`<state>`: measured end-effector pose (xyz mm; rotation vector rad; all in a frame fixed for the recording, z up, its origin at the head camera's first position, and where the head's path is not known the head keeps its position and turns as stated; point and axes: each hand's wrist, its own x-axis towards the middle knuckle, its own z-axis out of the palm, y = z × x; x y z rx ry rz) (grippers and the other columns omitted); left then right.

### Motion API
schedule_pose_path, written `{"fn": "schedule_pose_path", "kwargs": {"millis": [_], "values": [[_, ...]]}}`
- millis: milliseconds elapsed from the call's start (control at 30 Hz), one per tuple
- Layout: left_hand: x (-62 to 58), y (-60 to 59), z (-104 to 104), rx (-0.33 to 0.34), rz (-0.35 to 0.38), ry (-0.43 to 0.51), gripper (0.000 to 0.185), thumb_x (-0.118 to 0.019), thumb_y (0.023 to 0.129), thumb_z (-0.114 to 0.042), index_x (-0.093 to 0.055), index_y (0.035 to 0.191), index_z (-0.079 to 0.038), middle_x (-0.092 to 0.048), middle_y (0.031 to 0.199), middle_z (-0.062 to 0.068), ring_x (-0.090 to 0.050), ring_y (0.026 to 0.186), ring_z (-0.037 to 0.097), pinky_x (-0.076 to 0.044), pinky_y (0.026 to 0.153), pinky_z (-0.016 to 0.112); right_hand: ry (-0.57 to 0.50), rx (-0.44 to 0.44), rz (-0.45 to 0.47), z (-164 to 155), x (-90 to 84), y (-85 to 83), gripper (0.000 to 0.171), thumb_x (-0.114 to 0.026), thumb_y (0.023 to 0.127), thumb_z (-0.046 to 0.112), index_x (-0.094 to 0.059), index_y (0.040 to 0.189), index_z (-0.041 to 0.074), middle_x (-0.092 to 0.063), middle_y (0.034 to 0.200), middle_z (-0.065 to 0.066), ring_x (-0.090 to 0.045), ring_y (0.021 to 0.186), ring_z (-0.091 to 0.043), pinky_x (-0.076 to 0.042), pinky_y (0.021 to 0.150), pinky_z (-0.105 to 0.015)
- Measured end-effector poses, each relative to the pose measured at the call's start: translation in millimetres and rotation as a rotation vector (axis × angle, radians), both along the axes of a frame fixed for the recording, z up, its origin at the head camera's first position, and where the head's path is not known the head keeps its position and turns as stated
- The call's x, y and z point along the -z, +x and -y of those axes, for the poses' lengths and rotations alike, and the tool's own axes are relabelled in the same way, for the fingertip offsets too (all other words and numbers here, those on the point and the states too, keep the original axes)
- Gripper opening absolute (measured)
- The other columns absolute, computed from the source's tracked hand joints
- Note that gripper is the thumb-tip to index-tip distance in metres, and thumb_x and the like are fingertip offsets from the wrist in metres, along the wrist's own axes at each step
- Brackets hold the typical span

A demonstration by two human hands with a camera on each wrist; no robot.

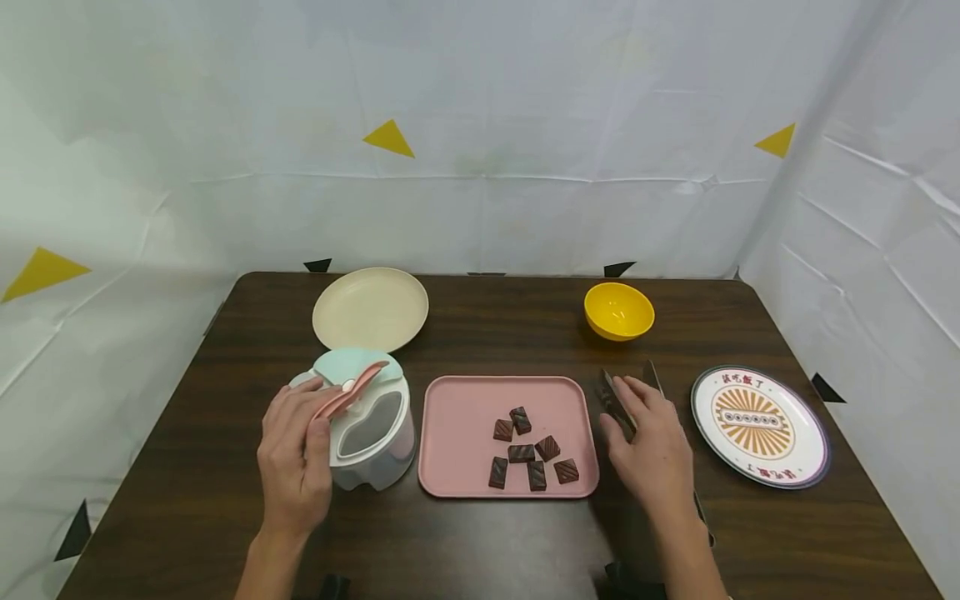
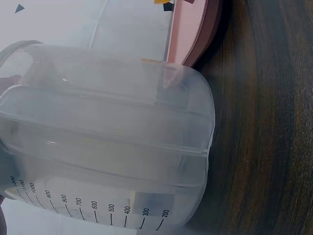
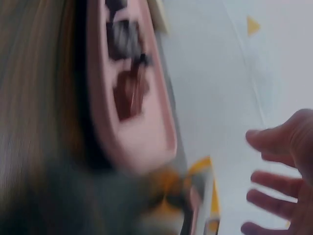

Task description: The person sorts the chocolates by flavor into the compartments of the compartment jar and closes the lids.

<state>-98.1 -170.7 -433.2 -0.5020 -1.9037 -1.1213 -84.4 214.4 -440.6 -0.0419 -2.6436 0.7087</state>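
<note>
My left hand point(image 1: 295, 454) is at the lid of a translucent lidded canister point(image 1: 382, 467), pinching a slim pink handle point(image 1: 360, 385) between thumb and fingers. In the left wrist view the canister point(image 2: 112, 127) shows measuring marks on its side, and part of the hand shows behind it at the lid end. My right hand point(image 1: 652, 446) hovers over metal tongs point(image 1: 651, 375) to the right of the pink tray point(image 1: 457, 417). Its spread fingers point(image 3: 274, 183) hold nothing in the right wrist view. Several dark chocolates point(image 1: 521, 454) lie on the tray.
A cream plate point(image 1: 371, 308) stands behind the canister, and a yellow bowl point(image 1: 618, 312) sits at the back right. To the right of the tongs lies a white plate with a printed pattern point(image 1: 795, 417). White sheeting point(image 1: 487, 217) closes off the table's far edge.
</note>
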Motion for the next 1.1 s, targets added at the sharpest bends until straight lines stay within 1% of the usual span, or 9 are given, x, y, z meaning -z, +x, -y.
{"fn": "schedule_pose_path", "kwargs": {"millis": [133, 267, 400, 500, 567, 700, 933, 1100], "values": [[0.8, -1.3, 0.9, 0.002, -0.003, 0.003, 0.031, -0.049, 0.098, -0.019, -0.072, 0.104, 0.002, -0.069, 0.100, 0.019, -0.058, 0.112, 0.039, -0.026, 0.110, 0.051, 0.003, 0.122, 0.070, -22.4, 6.0, 11.3, 0.062, -0.075, 0.085, 0.017, -0.052, 0.141, 0.006, -0.051, 0.138, -0.018, -0.048, 0.120, -0.041, -0.041, 0.090, -0.061], [1.7, -2.0, 1.8, 0.007, 0.000, 0.004, 0.031, -0.049, 0.099, -0.019, -0.072, 0.104, 0.001, -0.069, 0.101, 0.018, -0.058, 0.112, 0.039, -0.026, 0.110, 0.052, -0.008, 0.205, 0.161, -34.2, 13.8, 21.3, 0.070, -0.076, 0.084, 0.023, -0.046, 0.145, 0.003, -0.047, 0.139, -0.022, -0.046, 0.120, -0.044, -0.040, 0.088, -0.063], [2.4, -1.9, 2.5, 0.005, 0.004, 0.006, 0.031, -0.049, 0.098, -0.019, -0.072, 0.105, 0.001, -0.069, 0.102, 0.018, -0.057, 0.113, 0.039, -0.026, 0.109, 0.053, -0.012, 0.251, 0.287, -39.7, 19.6, 26.8, 0.079, -0.076, 0.084, 0.031, -0.040, 0.147, 0.000, -0.046, 0.139, -0.026, -0.047, 0.121, -0.047, -0.039, 0.089, -0.064], [2.8, -2.0, 2.5, 0.007, 0.004, 0.008, 0.031, -0.050, 0.098, -0.019, -0.072, 0.104, 0.001, -0.069, 0.101, 0.018, -0.057, 0.113, 0.039, -0.026, 0.109, 0.053, -0.008, 0.267, 0.346, -42.2, 23.1, 28.6, 0.082, -0.076, 0.083, 0.035, -0.039, 0.147, -0.001, -0.048, 0.135, -0.027, -0.049, 0.117, -0.049, -0.039, 0.089, -0.064], [3.0, -2.0, 2.3, 0.009, 0.003, 0.008, 0.030, -0.050, 0.098, -0.019, -0.072, 0.104, 0.001, -0.069, 0.101, 0.018, -0.058, 0.113, 0.039, -0.026, 0.109, 0.053, -0.009, 0.278, 0.354, -43.3, 25.2, 29.6, 0.081, -0.076, 0.082, 0.035, -0.041, 0.145, -0.002, -0.051, 0.131, -0.027, -0.051, 0.114, -0.050, -0.039, 0.087, -0.064], [3.3, -1.9, 2.2, 0.008, 0.007, 0.005, 0.030, -0.050, 0.099, -0.019, -0.072, 0.104, 0.001, -0.069, 0.101, 0.017, -0.058, 0.113, 0.039, -0.026, 0.110, 0.052, -0.022, 0.293, 0.337, -45.5, 29.6, 31.0, 0.077, -0.078, 0.081, 0.033, -0.046, 0.142, -0.003, -0.056, 0.125, -0.028, -0.053, 0.109, -0.052, -0.040, 0.086, -0.064], [3.7, -1.4, 2.4, 0.007, -0.002, 0.012, 0.031, -0.050, 0.099, -0.020, -0.072, 0.104, 0.001, -0.069, 0.100, 0.018, -0.058, 0.113, 0.039, -0.026, 0.109, 0.053, -0.044, 0.307, 0.347, -48.5, 32.2, 31.4, 0.076, -0.079, 0.080, 0.034, -0.049, 0.139, -0.004, -0.054, 0.129, -0.031, -0.052, 0.111, -0.055, -0.039, 0.088, -0.065], [2.6, -1.4, 1.7, 0.014, 0.001, 0.011, 0.031, -0.050, 0.099, -0.020, -0.072, 0.104, 0.001, -0.069, 0.101, 0.017, -0.058, 0.113, 0.040, -0.026, 0.109, 0.053, -0.078, 0.315, 0.364, -50.7, 31.3, 31.1, 0.074, -0.077, 0.082, 0.037, -0.050, 0.139, -0.001, -0.053, 0.131, -0.031, -0.051, 0.111, -0.056, -0.039, 0.086, -0.065]]}}
